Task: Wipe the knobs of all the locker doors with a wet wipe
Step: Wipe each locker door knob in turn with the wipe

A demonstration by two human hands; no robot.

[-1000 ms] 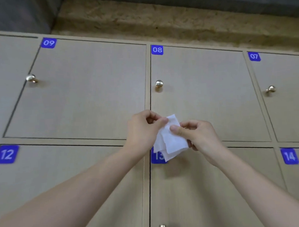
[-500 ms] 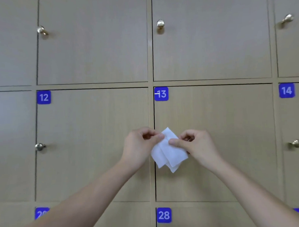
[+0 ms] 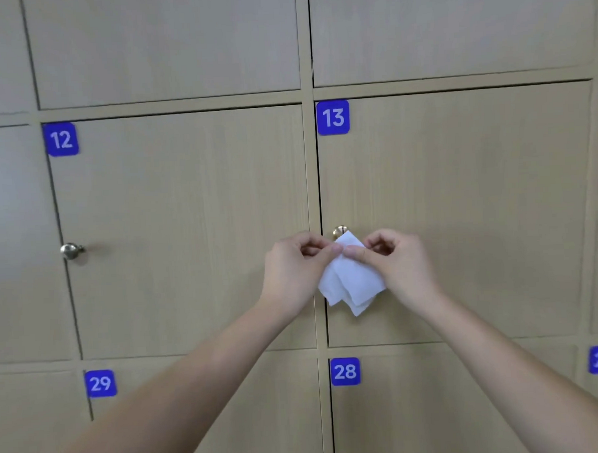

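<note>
Pinching a folded white wipe (image 3: pixel 353 282) near its top, the left hand (image 3: pixel 293 274) and right hand (image 3: pixel 400 266) hold it together just below the knob (image 3: pixel 339 230) of door 13 (image 3: pixel 461 202), its upper corner overlapping that knob.

Two bare forearms came up from the bottom of the frame, no sleeves showing; the left hand (image 3: pixel 294 271) and right hand (image 3: pixel 400 268) wore nothing visible.

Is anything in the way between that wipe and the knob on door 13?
Nothing visible. The wet wipe, pinched by the left hand and right hand, sits just below the knob, its top corner overlapping it.
</note>
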